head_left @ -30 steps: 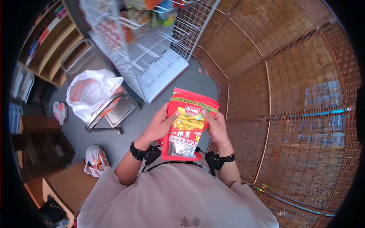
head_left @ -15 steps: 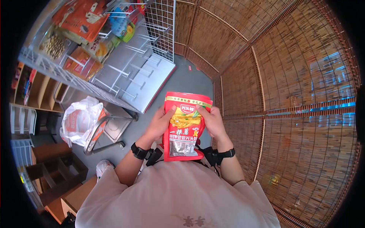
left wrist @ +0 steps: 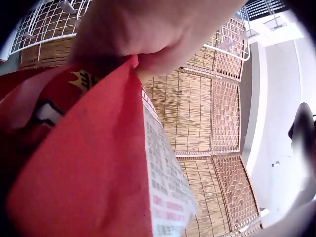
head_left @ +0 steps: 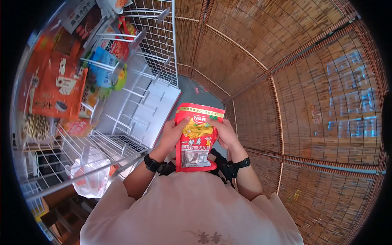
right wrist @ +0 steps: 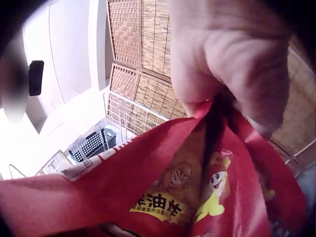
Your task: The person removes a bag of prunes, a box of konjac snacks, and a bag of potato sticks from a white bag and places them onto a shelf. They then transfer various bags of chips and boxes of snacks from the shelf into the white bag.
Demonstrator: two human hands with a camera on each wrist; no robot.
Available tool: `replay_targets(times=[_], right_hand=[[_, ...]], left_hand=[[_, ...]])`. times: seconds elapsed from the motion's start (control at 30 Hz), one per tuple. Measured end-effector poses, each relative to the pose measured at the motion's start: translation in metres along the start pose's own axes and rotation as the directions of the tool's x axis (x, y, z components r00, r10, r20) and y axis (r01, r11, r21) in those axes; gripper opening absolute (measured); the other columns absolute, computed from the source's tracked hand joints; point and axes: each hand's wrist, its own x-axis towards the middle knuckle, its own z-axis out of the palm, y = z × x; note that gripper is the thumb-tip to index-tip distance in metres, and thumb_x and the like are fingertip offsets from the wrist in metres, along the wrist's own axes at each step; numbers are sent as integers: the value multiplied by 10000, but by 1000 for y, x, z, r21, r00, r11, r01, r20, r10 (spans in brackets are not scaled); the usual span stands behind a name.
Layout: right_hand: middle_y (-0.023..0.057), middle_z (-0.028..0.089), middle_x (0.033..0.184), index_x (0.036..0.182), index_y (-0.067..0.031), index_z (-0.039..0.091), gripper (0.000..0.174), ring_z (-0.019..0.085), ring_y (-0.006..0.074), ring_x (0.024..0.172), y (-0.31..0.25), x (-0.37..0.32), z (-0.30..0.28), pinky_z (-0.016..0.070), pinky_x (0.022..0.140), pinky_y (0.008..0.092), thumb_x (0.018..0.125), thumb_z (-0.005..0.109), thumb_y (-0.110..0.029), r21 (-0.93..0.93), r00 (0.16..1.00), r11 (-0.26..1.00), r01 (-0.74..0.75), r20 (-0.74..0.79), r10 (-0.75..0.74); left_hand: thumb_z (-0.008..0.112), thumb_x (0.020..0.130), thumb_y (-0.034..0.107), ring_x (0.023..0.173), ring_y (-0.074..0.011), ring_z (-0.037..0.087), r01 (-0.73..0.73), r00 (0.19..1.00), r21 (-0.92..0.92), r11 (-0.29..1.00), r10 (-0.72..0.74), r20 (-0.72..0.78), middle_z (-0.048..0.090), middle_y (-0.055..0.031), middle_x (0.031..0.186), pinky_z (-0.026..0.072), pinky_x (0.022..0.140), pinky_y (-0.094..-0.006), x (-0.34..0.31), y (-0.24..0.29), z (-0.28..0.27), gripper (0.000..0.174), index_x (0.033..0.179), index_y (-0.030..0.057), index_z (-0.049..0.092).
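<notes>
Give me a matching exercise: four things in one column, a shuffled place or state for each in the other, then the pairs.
1. red packet
2. woven screen
3. wire rack
4. plastic bag

A. bearing several bright packages
B. white, seen through wire bars at the head view's lower left
C. pinched by the left hand and right hand
D. brown, filling the head view's right side

Pairs: 1-C, 2-D, 3-A, 4-B
</notes>
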Motion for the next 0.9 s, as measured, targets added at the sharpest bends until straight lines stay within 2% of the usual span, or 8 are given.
replay_targets(times=[0.17, 0.27, 0.37, 0.5, 0.57, 0.7, 0.77, 0.9], right_hand=[[157, 651, 994, 1065, 53, 568, 261, 659, 203, 871, -19, 42, 3, 548, 747, 295, 877, 596, -126, 39, 1000, 999, 0, 0, 0], [134, 657, 981, 1033, 56, 597, 224, 653, 177, 843, -37, 59, 8, 532, 719, 286, 871, 587, -98, 35, 999, 999, 34, -18, -33], [136, 658, 985, 1035, 58, 599, 223, 652, 178, 849, -56, 77, 3, 531, 724, 289, 876, 581, -98, 30, 999, 999, 33, -6, -32], [136, 659, 990, 1032, 61, 602, 226, 649, 177, 860, -86, 99, -9, 528, 732, 293, 875, 590, -102, 21, 999, 999, 38, 3, -38], [134, 659, 990, 1031, 61, 603, 228, 648, 176, 863, -105, 113, -17, 527, 733, 294, 873, 597, -104, 12, 998, 999, 50, 22, -50], [134, 665, 962, 1006, 61, 617, 213, 652, 165, 829, -151, 139, -37, 528, 711, 285, 856, 624, -91, -50, 991, 990, 131, 44, -129], [132, 668, 948, 991, 60, 625, 202, 654, 159, 812, -173, 152, -49, 529, 702, 282, 851, 631, -87, -78, 989, 987, 141, 59, -136], [124, 674, 913, 956, 58, 639, 180, 654, 149, 777, -205, 171, -72, 529, 685, 270, 844, 639, -83, -109, 978, 978, 179, 127, -165]], left_hand=[[592, 901, 211, 824, -160, 653, -142, 990, 154, 978, 143, 4, 658, -138, 965, 533, 727, -275, 37, 31, -1, 321, 1084, -51, 554], [560, 920, 235, 817, -144, 645, -195, 981, 158, 968, 191, 40, 657, -114, 960, 521, 718, -263, 60, 40, 3, 325, 1083, -46, 554], [489, 956, 266, 887, -119, 613, -136, 990, 112, 984, 139, -13, 639, -92, 1010, 487, 776, -248, 82, 50, 11, 370, 1147, -49, 515], [435, 973, 314, 909, -144, 608, -189, 980, 112, 976, 195, -42, 633, -114, 1018, 475, 797, -270, 110, 64, 33, 410, 1168, -42, 492], [421, 977, 322, 917, -167, 608, -344, 913, 462, 818, 406, -37, 635, -139, 990, 465, 803, -287, 127, 70, 47, 403, 1156, -32, 493], [420, 978, 309, 915, -163, 599, -365, 911, 501, 785, 411, 19, 633, -151, 965, 456, 807, -290, 160, 87, 81, 384, 1164, -23, 477], [429, 978, 288, 905, -127, 582, -410, 898, 402, 819, 440, 19, 633, -130, 956, 456, 802, -275, 180, 87, 96, 371, 1173, -24, 471], [431, 980, 260, 900, -105, 568, -427, 884, 370, 825, 467, -22, 631, -109, 962, 459, 798, -268, 197, 100, 136, 351, 1182, -24, 472]])
